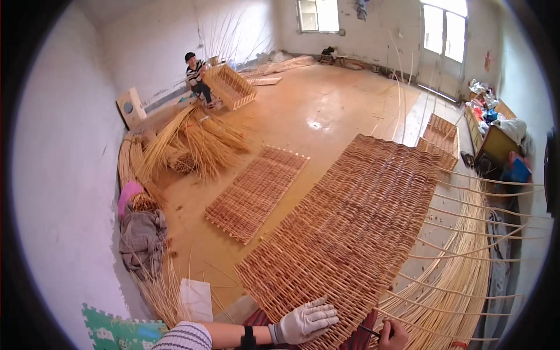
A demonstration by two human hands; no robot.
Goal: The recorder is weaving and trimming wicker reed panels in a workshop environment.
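Note:
A large woven wicker panel [350,227] slants across the middle, its near end over my lap. My left hand [306,321], in a white glove, lies flat on that near end with its fingers stretched out. At the panel's near right edge is my right hand [395,336], bare and partly cut off by the frame's lower edge. Its fingers are closed on a thin dark rod-like tool [368,331], which points toward the panel's edge. I cannot make out the tool's exact kind. Long pale willow rods [466,236] stick out from the panel's right side.
A smaller woven panel [256,192] lies on the floor. Loose rods [461,286] spread along the right, and bundled rods [198,137] lie at left. A seated person [197,79] holds a wicker basket [230,87] far off. Another basket [440,140] stands beyond the panel.

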